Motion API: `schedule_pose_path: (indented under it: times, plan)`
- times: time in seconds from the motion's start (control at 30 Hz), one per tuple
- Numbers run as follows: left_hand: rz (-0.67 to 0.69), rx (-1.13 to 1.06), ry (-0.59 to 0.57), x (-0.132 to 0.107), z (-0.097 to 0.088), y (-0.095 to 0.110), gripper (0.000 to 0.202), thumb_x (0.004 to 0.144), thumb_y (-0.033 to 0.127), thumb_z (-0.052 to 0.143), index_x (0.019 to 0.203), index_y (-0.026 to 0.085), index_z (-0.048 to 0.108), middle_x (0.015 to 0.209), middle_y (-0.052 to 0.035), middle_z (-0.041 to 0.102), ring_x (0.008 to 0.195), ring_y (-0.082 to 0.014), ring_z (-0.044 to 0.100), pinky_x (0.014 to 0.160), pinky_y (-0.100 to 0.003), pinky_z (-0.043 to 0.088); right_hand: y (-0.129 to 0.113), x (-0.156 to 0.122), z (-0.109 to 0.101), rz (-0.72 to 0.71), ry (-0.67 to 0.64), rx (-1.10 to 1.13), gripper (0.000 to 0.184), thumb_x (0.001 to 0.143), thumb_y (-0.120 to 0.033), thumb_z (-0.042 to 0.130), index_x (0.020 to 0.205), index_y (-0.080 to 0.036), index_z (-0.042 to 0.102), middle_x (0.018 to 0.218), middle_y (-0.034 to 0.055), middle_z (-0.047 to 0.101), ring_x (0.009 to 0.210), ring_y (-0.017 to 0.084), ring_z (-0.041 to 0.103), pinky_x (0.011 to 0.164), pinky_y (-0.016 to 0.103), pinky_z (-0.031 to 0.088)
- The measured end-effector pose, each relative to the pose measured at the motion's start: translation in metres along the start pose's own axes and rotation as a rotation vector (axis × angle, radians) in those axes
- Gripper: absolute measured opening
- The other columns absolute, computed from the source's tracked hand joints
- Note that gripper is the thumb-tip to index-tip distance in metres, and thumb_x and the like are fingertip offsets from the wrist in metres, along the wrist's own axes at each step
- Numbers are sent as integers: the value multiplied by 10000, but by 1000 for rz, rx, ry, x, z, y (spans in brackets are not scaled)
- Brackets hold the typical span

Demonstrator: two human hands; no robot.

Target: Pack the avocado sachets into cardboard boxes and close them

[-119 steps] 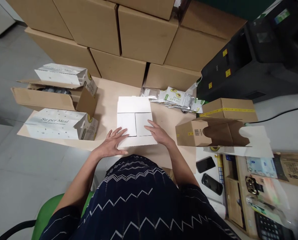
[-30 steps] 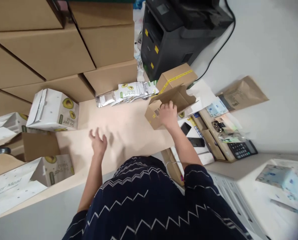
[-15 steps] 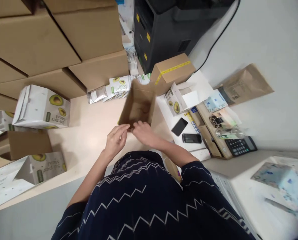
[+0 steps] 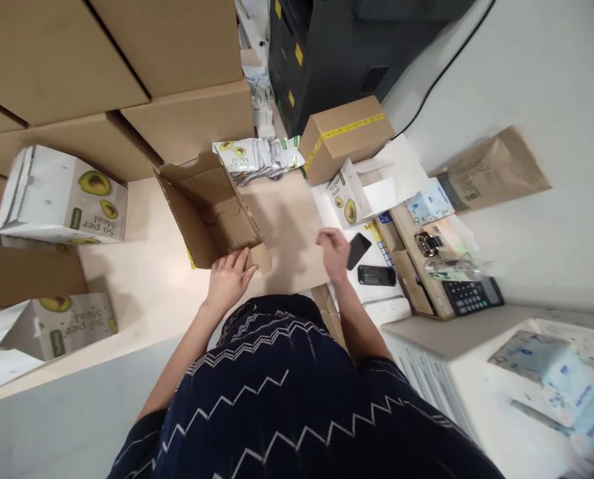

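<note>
An open brown cardboard box [image 4: 209, 213] stands tilted on the table, its inside bare and its opening towards me. My left hand [image 4: 228, 279] grips the near edge of this box, fingers over the wall beside a small folded flap. To the right, apart from the box, my right hand [image 4: 334, 253] hovers with curled fingers and nothing visible in them. Just beside it lies a black phone [image 4: 359, 251], with a second phone [image 4: 376, 275] a little nearer to me.
Avocado-printed sachets [image 4: 257, 156] are heaped behind the box. White avocado-printed cartons [image 4: 72, 196] stand at left, below stacked large cardboard boxes [image 4: 191, 120]. A taped brown box [image 4: 346, 136], a calculator [image 4: 473, 294] and a black machine [image 4: 331, 60] are at right.
The cardboard box has swung left and tilted, with my left hand still at its near edge. My right hand has let go of it and moved right, towards the phones.
</note>
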State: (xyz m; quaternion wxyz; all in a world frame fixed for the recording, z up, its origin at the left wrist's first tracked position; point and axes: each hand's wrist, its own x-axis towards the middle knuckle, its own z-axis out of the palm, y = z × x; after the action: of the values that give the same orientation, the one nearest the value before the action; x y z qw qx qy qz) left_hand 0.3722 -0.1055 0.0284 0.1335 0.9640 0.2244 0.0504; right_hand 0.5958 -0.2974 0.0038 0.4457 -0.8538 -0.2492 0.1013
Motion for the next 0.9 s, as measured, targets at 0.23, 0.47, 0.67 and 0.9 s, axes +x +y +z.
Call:
schedule_pose_path:
  times: [0.23, 0.47, 0.67, 0.9]
  plan:
    - [11, -15, 52, -5, 12, -2, 551, 988, 499, 424, 1407, 162, 544, 1301, -173, 636, 1158, -328, 589, 1060, -503, 369, 145, 51, -41, 988, 134, -511, 914, 858, -448, 656, 1553, -79, 192, 1447, 301, 401, 1343, 363, 430, 1064, 424, 408]
    - [24, -12, 87, -7, 17, -3, 499, 985, 467, 457, 1379, 181, 562, 1277, -153, 655, 1154, -301, 595, 1091, -508, 326, 180, 76, -21, 1185, 180, -506, 880, 864, -531, 609, 1512, -83, 218, 1441, 299, 369, 1352, 366, 399, 1036, 489, 434]
    - [20, -23, 75, -9, 17, -5, 483, 983, 440, 469, 1396, 202, 545, 1266, -146, 663, 1150, -297, 595, 1088, -521, 317, 193, 86, -2, 1177, 222, -586, 781, 841, -515, 617, 1444, -132, 301, 1394, 274, 394, 1315, 350, 425, 998, 496, 446]
    - [14, -30, 83, -11, 17, -7, 480, 981, 437, 475, 1399, 212, 541, 1282, -145, 656, 1175, -292, 585, 1089, -513, 314, 186, 72, 2, 1106, 136, -557, 932, 799, -490, 673, 1507, -97, 211, 1401, 295, 368, 1323, 369, 421, 999, 460, 461]
